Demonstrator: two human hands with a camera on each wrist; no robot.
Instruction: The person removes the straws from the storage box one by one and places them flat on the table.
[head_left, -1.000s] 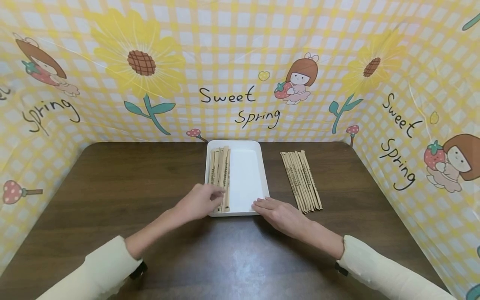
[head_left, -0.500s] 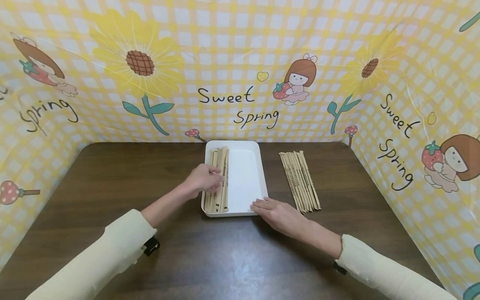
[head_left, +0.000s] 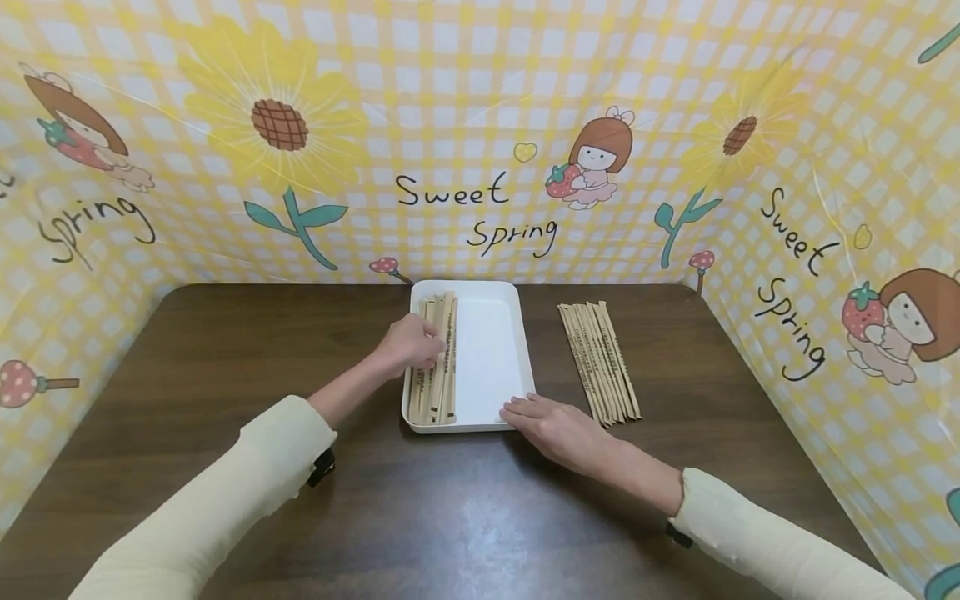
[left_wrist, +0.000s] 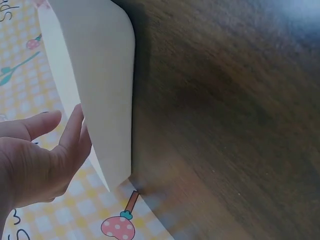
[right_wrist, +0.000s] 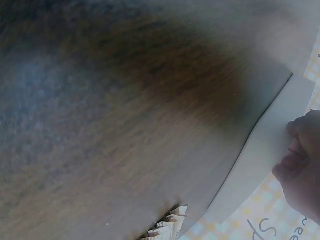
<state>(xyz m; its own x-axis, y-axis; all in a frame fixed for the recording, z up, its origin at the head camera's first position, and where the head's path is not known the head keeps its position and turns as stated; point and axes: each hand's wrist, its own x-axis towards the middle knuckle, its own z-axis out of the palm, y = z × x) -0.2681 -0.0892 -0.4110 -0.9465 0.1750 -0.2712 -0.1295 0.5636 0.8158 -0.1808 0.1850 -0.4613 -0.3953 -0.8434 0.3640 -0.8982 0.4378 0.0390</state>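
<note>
Steadying the tray [head_left: 525, 350] at its near right corner, the right hand [head_left: 551, 429] is lying flat, fingers straight, gripping nothing. The left hand [head_left: 411, 343] is resting loosely curled fingers on the sticks [head_left: 437, 358] lining the tray's left side; light, even pressure should be keeping them parallel. A second pile [head_left: 600, 358] is lying on the table [head_left: 225, 375], right of the tray.

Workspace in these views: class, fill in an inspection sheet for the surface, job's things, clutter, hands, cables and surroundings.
Surface: dark wooden table.
Job's things: white tray with paper-wrapped sticks along its left side; loose row of wrapped sticks to its right.
Clutter: nothing seen.
Hands: left hand rests on the tray's sticks; right hand lies flat at the tray's near right corner.
Cables: nothing seen.
Surroundings: yellow checked "Sweet Spring" backdrop.
</note>
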